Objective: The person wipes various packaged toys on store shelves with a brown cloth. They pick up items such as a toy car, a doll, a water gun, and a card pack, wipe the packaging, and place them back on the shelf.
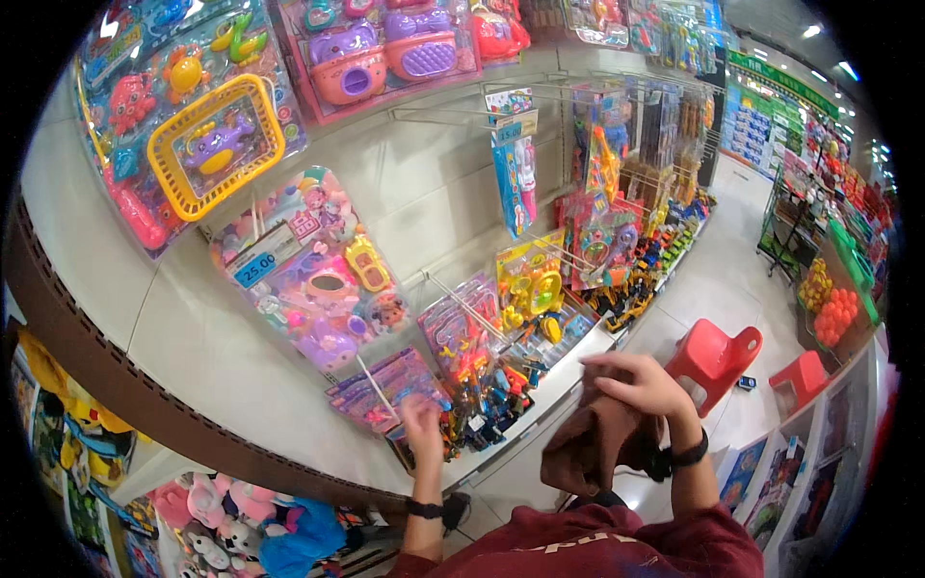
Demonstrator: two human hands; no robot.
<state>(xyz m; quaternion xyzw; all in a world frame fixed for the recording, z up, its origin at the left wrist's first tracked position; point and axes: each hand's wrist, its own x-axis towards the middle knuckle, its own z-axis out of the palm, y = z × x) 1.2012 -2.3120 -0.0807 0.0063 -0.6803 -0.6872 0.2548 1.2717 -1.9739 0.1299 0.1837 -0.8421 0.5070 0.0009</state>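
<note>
My left hand [423, 419], blurred, is at the front of a stack of purple carded toy packs [390, 386] on a wire hook. Whether its fingers grip a pack I cannot tell. Right beside it lie several small toy vehicles [488, 419] in a heap on the bottom shelf. My right hand [643, 386] is over the floor at the shelf's edge, fingers curled over a brown cloth [596, 444] that hangs down below it. Above the purple packs hangs a large carded toy set [318, 267] with a price tag.
Pink and yellow carded toys [531, 285] hang farther along the wall. A yellow toy basket set [217, 148] hangs at upper left. Red plastic stools [712, 361] stand in the aisle, a small dark device [746, 384] on the floor near them. Plush toys [238, 520] fill the lower left.
</note>
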